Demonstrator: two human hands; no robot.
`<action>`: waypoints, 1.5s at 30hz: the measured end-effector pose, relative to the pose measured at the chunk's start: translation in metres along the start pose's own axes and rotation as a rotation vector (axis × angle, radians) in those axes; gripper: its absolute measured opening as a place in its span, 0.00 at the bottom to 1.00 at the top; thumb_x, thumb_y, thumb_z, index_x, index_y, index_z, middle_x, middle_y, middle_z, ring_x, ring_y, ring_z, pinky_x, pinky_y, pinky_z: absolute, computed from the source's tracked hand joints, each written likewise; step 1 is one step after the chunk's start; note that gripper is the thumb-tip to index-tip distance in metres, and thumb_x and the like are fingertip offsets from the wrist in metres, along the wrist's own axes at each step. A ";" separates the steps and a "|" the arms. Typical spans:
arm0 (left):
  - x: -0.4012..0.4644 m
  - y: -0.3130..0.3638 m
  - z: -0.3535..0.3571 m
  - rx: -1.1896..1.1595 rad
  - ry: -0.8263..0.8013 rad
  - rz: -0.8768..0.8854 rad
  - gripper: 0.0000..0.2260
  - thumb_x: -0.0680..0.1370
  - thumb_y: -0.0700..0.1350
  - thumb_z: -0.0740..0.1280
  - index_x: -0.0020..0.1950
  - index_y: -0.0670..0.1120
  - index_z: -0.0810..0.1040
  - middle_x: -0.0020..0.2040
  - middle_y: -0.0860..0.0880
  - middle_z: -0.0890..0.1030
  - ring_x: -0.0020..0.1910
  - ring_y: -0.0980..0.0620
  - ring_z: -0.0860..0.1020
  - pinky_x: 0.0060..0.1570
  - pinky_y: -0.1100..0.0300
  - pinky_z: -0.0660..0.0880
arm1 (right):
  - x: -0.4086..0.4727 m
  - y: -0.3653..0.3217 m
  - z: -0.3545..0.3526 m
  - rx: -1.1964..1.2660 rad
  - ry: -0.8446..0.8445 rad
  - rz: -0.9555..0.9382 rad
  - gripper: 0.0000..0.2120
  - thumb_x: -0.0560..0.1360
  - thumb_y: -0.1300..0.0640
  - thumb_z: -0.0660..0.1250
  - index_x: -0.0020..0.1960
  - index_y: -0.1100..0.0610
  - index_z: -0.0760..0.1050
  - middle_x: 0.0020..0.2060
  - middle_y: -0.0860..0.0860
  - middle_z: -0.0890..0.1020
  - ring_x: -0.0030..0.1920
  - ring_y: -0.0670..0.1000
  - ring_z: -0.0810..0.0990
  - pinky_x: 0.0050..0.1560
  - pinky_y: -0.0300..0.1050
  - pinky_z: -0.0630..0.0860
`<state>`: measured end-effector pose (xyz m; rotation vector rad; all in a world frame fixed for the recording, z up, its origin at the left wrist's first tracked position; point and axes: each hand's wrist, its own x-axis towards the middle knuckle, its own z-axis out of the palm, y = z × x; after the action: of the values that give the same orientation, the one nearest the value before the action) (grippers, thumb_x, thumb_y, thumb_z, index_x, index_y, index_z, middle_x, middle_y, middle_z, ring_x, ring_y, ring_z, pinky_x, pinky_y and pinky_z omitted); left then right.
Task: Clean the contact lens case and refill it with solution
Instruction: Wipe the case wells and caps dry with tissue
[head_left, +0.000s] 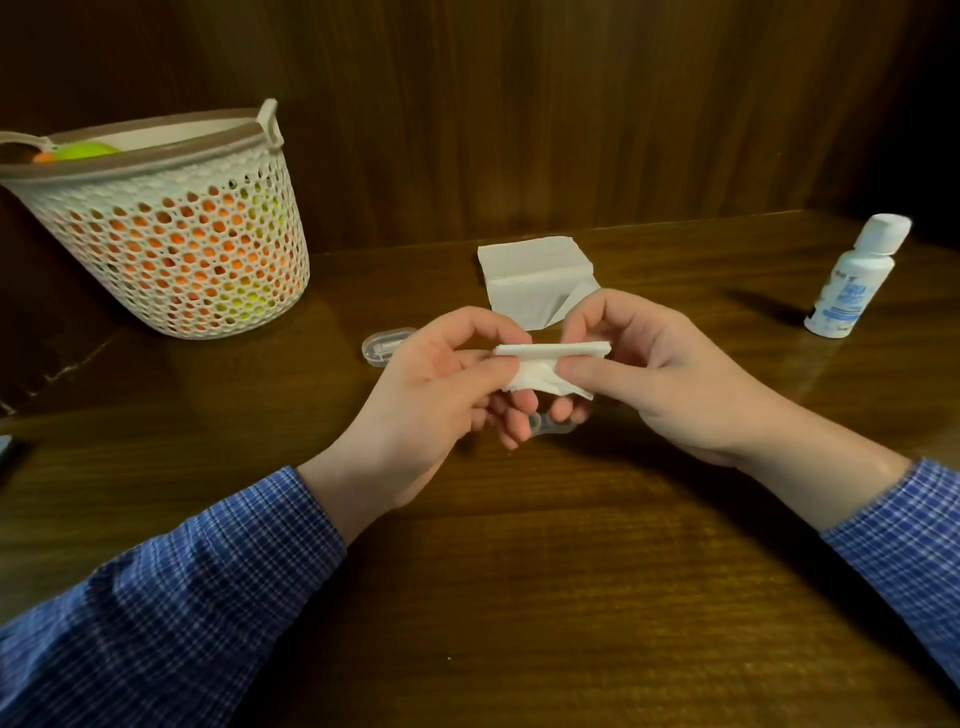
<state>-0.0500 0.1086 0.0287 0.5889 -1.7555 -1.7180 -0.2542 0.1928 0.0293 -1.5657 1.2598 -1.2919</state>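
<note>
My left hand and my right hand meet over the middle of the wooden table, both pinching a folded white tissue. Under my fingertips lies the clear contact lens case, partly hidden by fingers; whether a hand touches it I cannot tell. A white solution bottle with a white cap stands upright at the far right. A small clear oval container lies just left of my left hand's fingers.
A stack of white tissues lies behind my hands. A white perforated basket holding orange and green items stands at the back left. A dark wooden wall runs behind the table. A dark object pokes in at the left edge.
</note>
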 end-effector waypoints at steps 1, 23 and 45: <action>0.001 0.001 0.000 -0.063 -0.008 -0.018 0.10 0.83 0.35 0.61 0.54 0.45 0.81 0.36 0.45 0.83 0.32 0.51 0.81 0.32 0.61 0.78 | 0.000 -0.001 0.000 0.031 -0.013 -0.016 0.05 0.80 0.67 0.67 0.52 0.59 0.77 0.40 0.54 0.86 0.37 0.50 0.84 0.39 0.41 0.82; 0.003 -0.019 -0.008 0.919 -0.030 0.128 0.21 0.76 0.51 0.73 0.68 0.58 0.74 0.56 0.61 0.76 0.56 0.62 0.75 0.50 0.70 0.74 | 0.006 0.002 -0.022 -0.328 0.024 0.330 0.04 0.80 0.60 0.69 0.50 0.54 0.83 0.39 0.44 0.86 0.38 0.47 0.81 0.39 0.38 0.80; 0.009 -0.030 -0.002 0.720 -0.026 0.168 0.11 0.74 0.42 0.77 0.55 0.54 0.86 0.46 0.57 0.85 0.47 0.56 0.83 0.45 0.61 0.83 | 0.009 0.010 -0.004 -0.563 -0.020 0.240 0.05 0.74 0.54 0.77 0.40 0.47 0.87 0.39 0.33 0.84 0.46 0.30 0.78 0.57 0.43 0.73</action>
<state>-0.0580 0.0986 -0.0006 0.6839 -2.3633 -0.9513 -0.2605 0.1820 0.0230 -1.7189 1.8431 -0.8031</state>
